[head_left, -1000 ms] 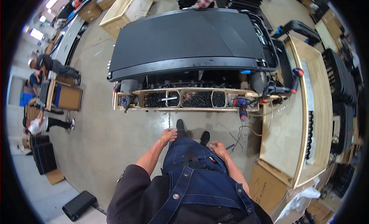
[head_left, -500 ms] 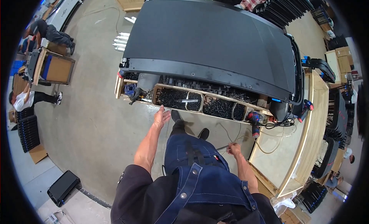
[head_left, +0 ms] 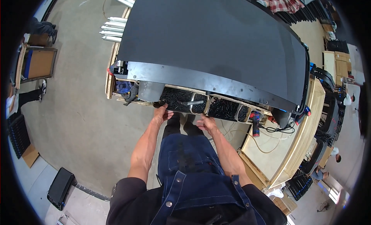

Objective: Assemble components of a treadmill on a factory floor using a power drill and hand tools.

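Left to right. Black case (head_left: 60, 188) on the concrete floor at 8 o'clock. Wooden crate (head_left: 36, 62) at 9 o'clock, someone's legs beside it. Silver tubes (head_left: 114, 29) at 11 o'clock, off the panel's corner.

Big black panel (head_left: 216, 43) fills the top, lying over a wooden tray (head_left: 201, 103) split into compartments full of small black screws (head_left: 176, 99).

My left hand (head_left: 161, 113) sits at the tray's front edge, fingers loosely curled, touching the rim by the left compartment; can't tell if it pinches anything. My right hand (head_left: 206, 123) is just below the rim, near the middle divider, fingers partly spread, apparently empty.

Red-and-black drill (head_left: 256, 122) stands at the tray's right end, 3 o'clock of my right hand. Cable (head_left: 280, 129) trails onto the light wooden desk (head_left: 278, 155) at 4 o'clock.
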Available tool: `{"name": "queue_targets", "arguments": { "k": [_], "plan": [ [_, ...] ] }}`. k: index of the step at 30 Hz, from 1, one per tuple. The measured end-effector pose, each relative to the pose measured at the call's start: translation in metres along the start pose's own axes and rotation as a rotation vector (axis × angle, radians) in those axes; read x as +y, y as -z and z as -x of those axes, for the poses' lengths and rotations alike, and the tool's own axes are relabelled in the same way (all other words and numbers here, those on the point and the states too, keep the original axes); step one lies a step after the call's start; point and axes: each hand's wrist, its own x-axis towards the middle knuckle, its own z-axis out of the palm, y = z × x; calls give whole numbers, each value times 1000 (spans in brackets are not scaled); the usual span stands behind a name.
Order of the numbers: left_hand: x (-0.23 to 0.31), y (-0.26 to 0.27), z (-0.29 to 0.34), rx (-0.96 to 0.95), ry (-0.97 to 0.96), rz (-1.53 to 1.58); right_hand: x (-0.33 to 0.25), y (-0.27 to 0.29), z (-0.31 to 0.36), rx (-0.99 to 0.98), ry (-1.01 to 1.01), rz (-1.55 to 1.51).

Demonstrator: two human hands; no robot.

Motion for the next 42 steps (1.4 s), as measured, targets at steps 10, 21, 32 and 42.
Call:
{"name": "queue_targets", "arguments": {
  "k": [10, 21, 32, 42],
  "plan": [
    [-8, -6, -1, -34, -43, 110, 10, -18, -53, -159, -247, -424],
    [-1, 5, 53, -42, -83, 80, 6, -9, 19, -219, -169, -410],
    [-106, 93, 183, 17, -241, 501, 7, -42, 95, -424, -254, 41],
    [-72, 306, 192, 2, -434, 1125, -8, -299, 108, -666, -230, 357]
  ]
}}
